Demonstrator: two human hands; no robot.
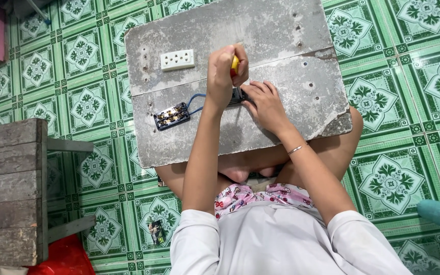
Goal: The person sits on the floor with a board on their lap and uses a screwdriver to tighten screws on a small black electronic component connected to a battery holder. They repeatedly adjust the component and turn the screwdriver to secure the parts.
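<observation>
While the camera looks straight down, the nearest item is the person's white top [281, 239], with patterned pink shorts [245, 196] and bare knees beyond it.

Floor [398, 178]: green and white tiles with a repeated flower motif, covering the whole room as shown. Small dark packet [156, 231] lying on a tile beside the left sleeve. Red bag [64, 257] at the lower left corner.

Wooden bench [8, 188]: grey weathered slats, standing on the floor to the left, well apart from the person.

Worktop [260, 30]: a grey, scuffed slab resting across the knees, marked with drill holes and a seam across its width; one corner on the right is chipped.

Right hand [268, 102]: thin bracelet at the wrist; fingers laid flat on a small black part [236, 95] on the slab, pressing it rather than enclosing it.

Left hand [224, 71]: grip closed around the yellow handle of a screwdriver [235, 64], held upright over the black part; the tip is hidden.

Blue wire [194, 99]: runs from the black part to an open switch block [171, 116] with brass contacts, lying near the left edge.

White socket strip [177, 59]: fixed farther up the slab, apart from both hands.
</observation>
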